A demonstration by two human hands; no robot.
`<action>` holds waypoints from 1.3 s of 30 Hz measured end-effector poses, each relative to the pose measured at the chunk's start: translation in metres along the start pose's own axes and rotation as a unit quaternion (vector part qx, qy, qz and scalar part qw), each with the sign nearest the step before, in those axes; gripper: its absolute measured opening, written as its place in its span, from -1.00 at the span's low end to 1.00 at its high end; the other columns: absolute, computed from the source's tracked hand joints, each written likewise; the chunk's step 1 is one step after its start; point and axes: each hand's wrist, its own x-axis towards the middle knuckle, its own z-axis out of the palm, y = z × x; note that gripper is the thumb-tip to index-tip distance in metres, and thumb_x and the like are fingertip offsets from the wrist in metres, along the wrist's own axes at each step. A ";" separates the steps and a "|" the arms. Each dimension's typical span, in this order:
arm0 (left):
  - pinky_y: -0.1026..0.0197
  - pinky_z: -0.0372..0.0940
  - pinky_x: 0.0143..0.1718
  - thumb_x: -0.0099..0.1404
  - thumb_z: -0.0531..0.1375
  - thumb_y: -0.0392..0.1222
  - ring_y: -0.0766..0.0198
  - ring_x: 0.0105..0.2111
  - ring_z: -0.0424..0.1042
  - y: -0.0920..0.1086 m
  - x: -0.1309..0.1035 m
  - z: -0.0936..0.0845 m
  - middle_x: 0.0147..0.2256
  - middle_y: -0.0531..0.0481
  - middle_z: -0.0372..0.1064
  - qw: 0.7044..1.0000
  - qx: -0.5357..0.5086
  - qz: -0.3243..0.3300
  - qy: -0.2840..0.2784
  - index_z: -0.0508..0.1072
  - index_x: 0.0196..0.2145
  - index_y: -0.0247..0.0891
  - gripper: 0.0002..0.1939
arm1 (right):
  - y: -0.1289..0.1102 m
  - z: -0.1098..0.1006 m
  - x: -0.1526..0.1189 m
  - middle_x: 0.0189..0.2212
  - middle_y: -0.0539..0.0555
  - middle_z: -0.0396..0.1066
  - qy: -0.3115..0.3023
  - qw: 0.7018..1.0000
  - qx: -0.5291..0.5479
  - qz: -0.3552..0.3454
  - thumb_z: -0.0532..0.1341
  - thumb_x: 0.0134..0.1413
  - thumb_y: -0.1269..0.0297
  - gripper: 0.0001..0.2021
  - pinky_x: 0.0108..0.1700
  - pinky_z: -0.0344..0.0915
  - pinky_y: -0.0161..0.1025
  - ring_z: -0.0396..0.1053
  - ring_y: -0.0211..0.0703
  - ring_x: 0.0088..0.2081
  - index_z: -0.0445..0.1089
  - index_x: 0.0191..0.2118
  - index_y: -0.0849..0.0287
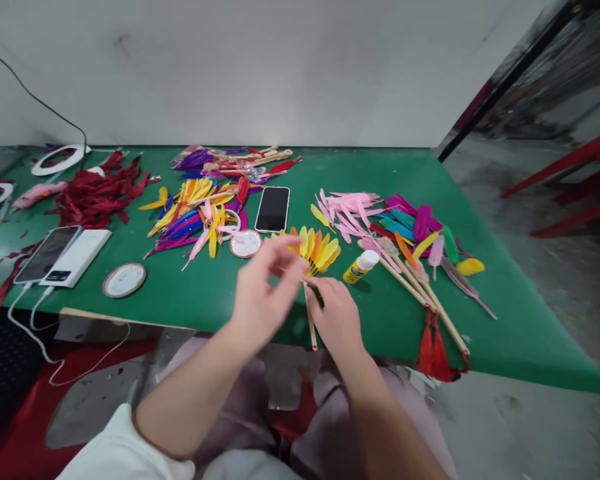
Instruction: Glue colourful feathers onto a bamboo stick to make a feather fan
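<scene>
Head: green tabletop (pixel 195 300) under yellow feathers (pixel 325 254), pale wall (pixel 280 73) behind, grey floor (pixel 520 427).

The left hand (pixel 261 288) and right hand (pixel 337 315) are at a yellow-and-orange feather fan (pixel 319 251), near a glue stick (pixel 361 267).

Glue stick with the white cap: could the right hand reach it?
Probably yes: the glue stick is close beside the right hand with nothing visible between, though that hand seems busy at the yellow feathers.
</scene>
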 end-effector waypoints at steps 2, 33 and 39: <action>0.31 0.29 -0.44 0.16 0.10 -0.10 0.35 -0.47 0.38 -0.026 0.016 -0.010 -0.49 0.06 0.34 0.988 0.115 -0.078 0.069 0.24 -0.06 -0.16 -0.63 | 0.003 0.000 -0.003 -0.37 0.10 0.40 -0.007 1.000 -0.017 -0.011 0.08 0.07 0.34 -0.82 -0.26 0.25 -0.22 0.29 -0.13 -0.31 0.38 -0.24 0.22; 0.39 0.24 -0.69 0.10 0.10 -0.25 0.37 -0.65 0.37 -0.089 0.041 -0.004 -0.53 0.14 0.28 0.971 0.071 -0.227 0.011 0.07 0.06 -0.12 -0.45 | 0.002 -0.003 -0.003 -0.11 0.18 0.31 -0.027 0.993 -0.108 -0.040 0.12 0.03 0.20 -0.70 -0.08 0.18 -0.06 0.15 0.02 -0.08 0.39 -0.10 0.14; 0.40 0.23 -0.69 0.11 0.10 -0.25 0.37 -0.64 0.36 -0.088 0.042 -0.002 -0.53 0.12 0.29 0.971 0.072 -0.226 0.008 0.08 0.06 -0.13 -0.46 | 0.002 -0.002 -0.002 -0.06 0.18 0.29 -0.037 0.991 -0.120 -0.042 0.08 0.05 0.17 -0.67 -0.07 0.15 -0.04 0.14 0.03 -0.07 0.37 -0.08 0.15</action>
